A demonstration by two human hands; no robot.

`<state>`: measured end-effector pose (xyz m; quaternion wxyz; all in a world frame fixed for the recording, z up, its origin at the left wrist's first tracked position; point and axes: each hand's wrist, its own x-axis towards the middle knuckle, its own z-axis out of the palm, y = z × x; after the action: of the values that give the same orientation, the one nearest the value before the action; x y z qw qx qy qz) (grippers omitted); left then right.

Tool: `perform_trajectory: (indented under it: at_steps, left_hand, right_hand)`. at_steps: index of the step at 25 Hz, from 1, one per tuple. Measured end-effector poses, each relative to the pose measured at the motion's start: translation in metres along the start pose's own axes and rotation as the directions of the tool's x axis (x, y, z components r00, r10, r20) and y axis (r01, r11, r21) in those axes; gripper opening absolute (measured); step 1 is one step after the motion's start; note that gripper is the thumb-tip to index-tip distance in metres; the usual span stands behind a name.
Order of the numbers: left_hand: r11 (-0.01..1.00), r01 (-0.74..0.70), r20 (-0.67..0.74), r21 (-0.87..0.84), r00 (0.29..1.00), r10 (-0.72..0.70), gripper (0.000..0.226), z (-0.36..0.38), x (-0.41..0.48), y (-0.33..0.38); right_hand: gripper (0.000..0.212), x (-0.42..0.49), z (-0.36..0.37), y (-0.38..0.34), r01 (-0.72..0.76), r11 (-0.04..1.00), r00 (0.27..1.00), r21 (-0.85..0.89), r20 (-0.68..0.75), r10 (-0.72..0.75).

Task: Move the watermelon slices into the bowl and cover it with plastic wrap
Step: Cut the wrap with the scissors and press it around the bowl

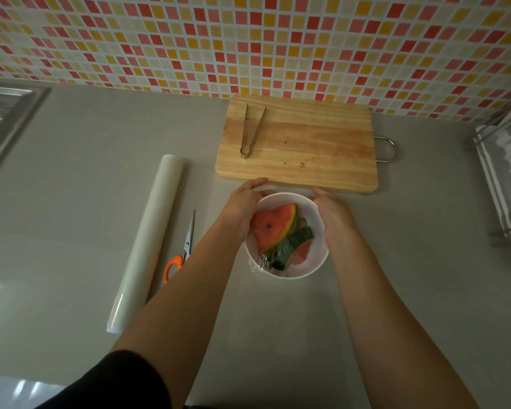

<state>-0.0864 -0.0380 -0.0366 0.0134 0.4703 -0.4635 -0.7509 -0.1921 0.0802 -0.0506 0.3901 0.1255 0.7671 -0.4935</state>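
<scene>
Bare forearms; the left arm (171, 290) apparently wears a black sleeve (121, 382).

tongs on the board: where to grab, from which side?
Take the tongs around both arms just above the joined hinge end, which points toward the person; the serrated tips splay toward the tiled wall. Come from above with the right hand, which is nearer to the cutting board. They lie flat with bare board around them, so nothing should block the fingers.
</scene>
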Motion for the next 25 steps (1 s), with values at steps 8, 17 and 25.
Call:
perform_trajectory:
  at_steps: [8,17,25]
  left_hand:
    - [0.999,-0.013,-0.028,-0.049,1.0,0.011,0.024,-0.004,0.0,-0.002]
    - [0.823,-0.564,-0.007,0.068,0.825,0.566,0.029,-0.041,-0.024,-0.027]
    - [0.875,-0.478,0.103,0.076,0.876,0.47,0.052,-0.008,-0.04,-0.043]
  right_hand:
    - [0.027,-0.005,-0.012,0.013,0.023,0.97,0.997,0.242,0.065,-0.04]
    - [0.041,-0.056,-0.05,0.062,0.809,0.582,0.585,0.084,-0.205,-0.784]
    - [0.071,-0.044,-0.003,0.082,0.683,0.699,0.717,0.212,-0.011,-0.697]
